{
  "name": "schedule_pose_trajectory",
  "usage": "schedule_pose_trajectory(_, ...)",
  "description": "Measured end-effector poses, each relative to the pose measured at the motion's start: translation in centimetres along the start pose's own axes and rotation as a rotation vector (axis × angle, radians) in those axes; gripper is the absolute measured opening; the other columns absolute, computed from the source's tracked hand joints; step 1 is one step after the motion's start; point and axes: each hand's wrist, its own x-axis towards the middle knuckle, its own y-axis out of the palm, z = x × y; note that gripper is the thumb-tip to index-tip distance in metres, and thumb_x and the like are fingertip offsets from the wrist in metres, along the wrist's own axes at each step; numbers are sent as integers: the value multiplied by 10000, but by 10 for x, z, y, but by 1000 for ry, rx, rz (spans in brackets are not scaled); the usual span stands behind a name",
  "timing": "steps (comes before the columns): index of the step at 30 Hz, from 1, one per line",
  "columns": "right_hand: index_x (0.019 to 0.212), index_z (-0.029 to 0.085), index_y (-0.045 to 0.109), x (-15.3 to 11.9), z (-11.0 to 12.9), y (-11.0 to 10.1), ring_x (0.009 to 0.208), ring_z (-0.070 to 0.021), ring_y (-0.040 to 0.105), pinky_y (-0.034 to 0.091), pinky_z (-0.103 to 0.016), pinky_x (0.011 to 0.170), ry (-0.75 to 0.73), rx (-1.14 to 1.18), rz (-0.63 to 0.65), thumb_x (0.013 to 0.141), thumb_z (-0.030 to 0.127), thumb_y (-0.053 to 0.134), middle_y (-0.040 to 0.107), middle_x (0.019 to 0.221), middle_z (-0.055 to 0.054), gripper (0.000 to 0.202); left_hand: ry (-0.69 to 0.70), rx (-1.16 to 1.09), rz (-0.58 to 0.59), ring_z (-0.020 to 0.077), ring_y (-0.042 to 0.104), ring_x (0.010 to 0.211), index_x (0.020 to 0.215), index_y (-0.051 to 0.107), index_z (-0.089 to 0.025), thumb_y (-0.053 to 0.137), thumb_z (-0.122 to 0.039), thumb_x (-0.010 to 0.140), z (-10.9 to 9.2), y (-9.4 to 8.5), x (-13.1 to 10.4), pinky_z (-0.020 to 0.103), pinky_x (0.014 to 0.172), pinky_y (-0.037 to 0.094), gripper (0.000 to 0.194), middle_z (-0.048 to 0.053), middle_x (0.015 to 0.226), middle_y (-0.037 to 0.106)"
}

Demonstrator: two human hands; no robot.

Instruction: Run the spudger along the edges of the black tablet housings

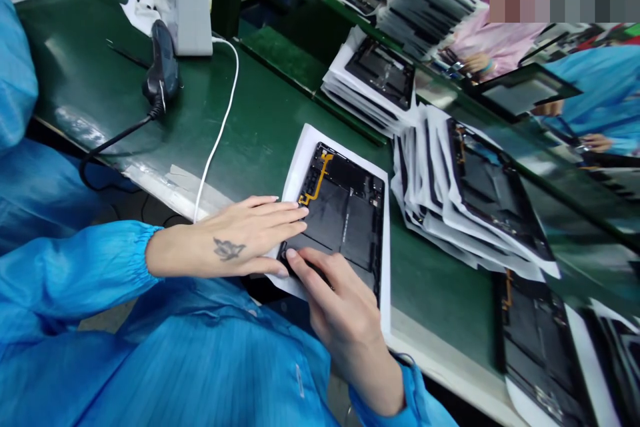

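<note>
An opened tablet (330,213) lies on a white sheet (299,147) at the bench's front edge, with dark battery cells and an orange flex cable (320,181) showing. My left hand (250,233) is laid flat with fingers stretched over the tablet's left edge, touching it. Over the near left corner of the tablet, my right hand (340,293) has its fingers bent, the index fingertip pressed down there. Whatever lies under the curled fingers of that hand is hidden.
To the right stand stacks of opened tablets (500,193) interleaved with white sheets. At the left lie a black handheld tool (163,67) with a cable and a white cord (225,113). Co-workers in blue and pink sleeves sit across and at the left.
</note>
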Motion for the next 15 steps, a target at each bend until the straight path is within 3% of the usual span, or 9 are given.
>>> schedule_pose_trajectory(8, 938, 134, 698, 21, 2, -15, 664, -152, 521, 364, -308, 579, -190, -267, 114, 1020, 99, 451, 739, 908, -84, 263, 22, -30, -8, 225, 345, 1511, 1492, 442, -100, 491, -457, 1040, 3, 5, -1, 423, 1267, 249, 577, 148, 1591, 400)
schedule_pose_trajectory(15, 1046, 90, 689, 21, 0, -17, 710, -162, 555, 380, -312, 594, -220, -241, 127, 1042, 98, 381, 722, 878, -87, 308, 28, 5, 44, 203, 316, 1524, 1519, 399, -105, 473, -438, 1052, 4, -3, -1, 385, 1266, 242, 579, 137, 1616, 355)
